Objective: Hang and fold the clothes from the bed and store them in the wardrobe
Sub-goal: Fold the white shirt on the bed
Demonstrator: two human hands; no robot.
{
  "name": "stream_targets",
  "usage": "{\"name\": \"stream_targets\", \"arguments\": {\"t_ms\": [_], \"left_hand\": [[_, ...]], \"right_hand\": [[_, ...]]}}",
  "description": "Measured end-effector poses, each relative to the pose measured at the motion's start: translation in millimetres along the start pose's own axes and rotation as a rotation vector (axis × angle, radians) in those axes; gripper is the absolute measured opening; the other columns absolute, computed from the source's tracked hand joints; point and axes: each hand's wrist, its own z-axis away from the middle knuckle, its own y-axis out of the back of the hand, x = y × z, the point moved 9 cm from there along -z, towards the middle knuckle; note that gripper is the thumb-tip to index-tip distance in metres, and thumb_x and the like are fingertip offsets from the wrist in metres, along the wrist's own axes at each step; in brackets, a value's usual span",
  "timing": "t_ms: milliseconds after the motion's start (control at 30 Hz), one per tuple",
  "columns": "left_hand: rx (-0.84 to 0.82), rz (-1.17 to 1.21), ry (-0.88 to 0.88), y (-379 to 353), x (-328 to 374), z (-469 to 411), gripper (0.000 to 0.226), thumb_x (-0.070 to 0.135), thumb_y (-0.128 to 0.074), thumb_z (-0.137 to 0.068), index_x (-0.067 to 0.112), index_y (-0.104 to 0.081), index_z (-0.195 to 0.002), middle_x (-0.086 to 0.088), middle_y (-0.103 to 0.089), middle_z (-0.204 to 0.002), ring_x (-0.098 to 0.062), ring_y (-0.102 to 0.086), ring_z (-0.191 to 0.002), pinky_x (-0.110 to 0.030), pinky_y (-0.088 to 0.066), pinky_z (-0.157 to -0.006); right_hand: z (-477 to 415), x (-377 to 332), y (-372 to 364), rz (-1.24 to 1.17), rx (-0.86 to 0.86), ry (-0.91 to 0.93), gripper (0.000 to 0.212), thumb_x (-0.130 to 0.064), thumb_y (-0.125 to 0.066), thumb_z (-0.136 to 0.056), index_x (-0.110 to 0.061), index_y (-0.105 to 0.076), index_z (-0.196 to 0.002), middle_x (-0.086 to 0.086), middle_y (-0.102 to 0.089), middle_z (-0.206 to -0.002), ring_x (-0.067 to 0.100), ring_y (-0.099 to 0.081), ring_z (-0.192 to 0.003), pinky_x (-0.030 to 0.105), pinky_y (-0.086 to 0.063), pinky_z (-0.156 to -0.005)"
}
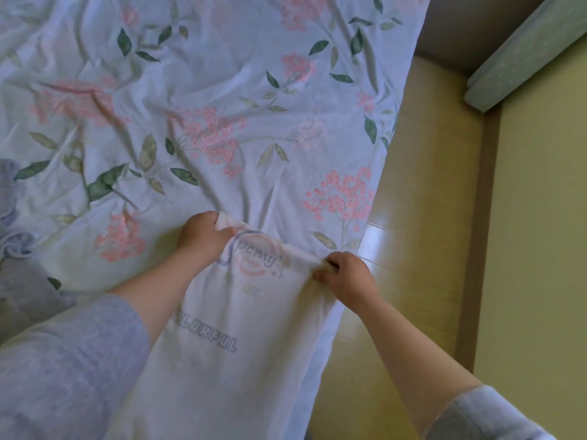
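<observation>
The bed [222, 90], under a creased flowered sheet, fills everything beyond and to the left of the fingers [320, 275], and the white printed T-shirt [241, 328] lies flat on its near right part, running from the fingers back towards the person. The left hand [203, 238] and the right hand [347, 276] each have the fingers curled tight on the shirt's far edge, one at either end, the cloth bunched in each pinch and pulled fairly taut between them. This looks like a fold in progress. To do it well, I would judge, both ends should travel together and level, so the edge lands square on the cloth below, and the creases then need smoothing outward. The right fingers sit almost at the bed's edge, so the shirt's right side could slip off onto the yellow floor [428, 217] just beyond them. A rumpled grey garment [19, 249] lies well to the left of the left fingers, apart from the shirt and waiting its turn. A pale green padded board [524, 52] rests far off, up and right. The wardrobe is not in view.
</observation>
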Motion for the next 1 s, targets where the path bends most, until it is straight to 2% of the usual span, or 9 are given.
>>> {"name": "stream_targets", "arguments": {"t_ms": [100,167,300,400,533,733,867,1000], "left_hand": [[0.034,-0.012,-0.043,21.3,10.7,-2.6,0.022,0.031,-0.067,-0.088,0.013,-0.056,-0.079,0.001,-0.057,-0.080,-0.023,-0.053,-0.077,-0.028,-0.034,-0.056],[0.046,-0.014,-0.054,36.1,22.2,-5.8,0.031,0.033,-0.066,-0.089,0.008,-0.053,-0.076,-0.003,-0.053,-0.074,-0.023,-0.050,-0.071,-0.028,-0.030,-0.051],[0.110,0.021,-0.125,66.7,58.9,-5.6,0.046,0.033,-0.065,-0.090,0.011,-0.033,-0.065,-0.004,-0.034,-0.063,-0.020,-0.033,-0.057,-0.034,-0.021,-0.051],[0.159,0.049,-0.230,88.8,80.4,0.4,0.050,0.029,-0.065,-0.090,0.014,-0.025,-0.063,-0.002,-0.027,-0.061,-0.019,-0.026,-0.055,-0.035,-0.016,-0.052],[0.180,0.035,-0.273,104.3,75.8,12.3,0.048,0.028,-0.066,-0.089,0.012,-0.030,-0.063,-0.004,-0.032,-0.061,-0.020,-0.031,-0.056,-0.035,-0.019,-0.051],[0.190,0.044,-0.367,116.8,67.0,43.0,0.046,0.029,-0.069,-0.087,0.016,-0.035,-0.058,0.000,-0.036,-0.058,-0.014,-0.035,-0.052,-0.031,-0.022,-0.049],[0.174,0.044,-0.388,124.7,57.3,64.9,0.035,0.029,-0.069,-0.087,0.002,-0.054,-0.069,-0.008,-0.049,-0.065,-0.022,-0.044,-0.059,-0.033,-0.027,-0.052],[0.173,0.050,-0.430,136.7,45.3,91.6,0.026,0.024,-0.071,-0.085,0.007,-0.057,-0.071,-0.004,-0.051,-0.067,-0.020,-0.046,-0.062,-0.032,-0.029,-0.053]], "right_hand": [[-3.6,-13.9,17.4,0.011,0.033,0.014,0.012,-0.032,-0.066,-0.087,-0.021,-0.060,-0.087,-0.004,-0.058,-0.080,0.021,-0.054,-0.078,0.026,-0.032,-0.052],[-10.2,-27.1,37.8,0.033,0.077,0.026,0.011,-0.031,-0.067,-0.087,-0.021,-0.063,-0.090,-0.003,-0.060,-0.083,0.021,-0.053,-0.080,0.027,-0.031,-0.053],[-24.6,-58.6,93.4,0.053,0.237,0.061,0.013,-0.025,-0.067,-0.086,-0.016,-0.066,-0.094,0.002,-0.063,-0.086,0.026,-0.055,-0.083,0.030,-0.036,-0.061],[-26.1,-80.1,121.2,0.076,0.338,0.097,0.012,-0.025,-0.067,-0.086,-0.017,-0.066,-0.095,-0.001,-0.058,-0.083,0.025,-0.054,-0.080,0.029,-0.034,-0.063],[-12.8,-91.1,121.7,0.086,0.351,0.133,0.012,-0.026,-0.066,-0.087,-0.019,-0.066,-0.096,-0.003,-0.059,-0.082,0.023,-0.054,-0.080,0.028,-0.034,-0.062],[23.7,-99.1,125.5,0.087,0.443,0.173,0.015,-0.027,-0.066,-0.087,-0.019,-0.067,-0.099,0.003,-0.068,-0.090,0.028,-0.060,-0.085,0.031,-0.043,-0.064],[58.7,-106.9,127.6,0.083,0.505,0.216,0.011,-0.025,-0.067,-0.085,-0.019,-0.068,-0.094,0.002,-0.065,-0.082,0.028,-0.058,-0.080,0.031,-0.040,-0.062],[100.5,-114.2,123.3,0.078,0.573,0.266,0.010,-0.022,-0.068,-0.083,-0.017,-0.070,-0.092,0.000,-0.064,-0.082,0.024,-0.057,-0.077,0.029,-0.036,-0.059]]}}
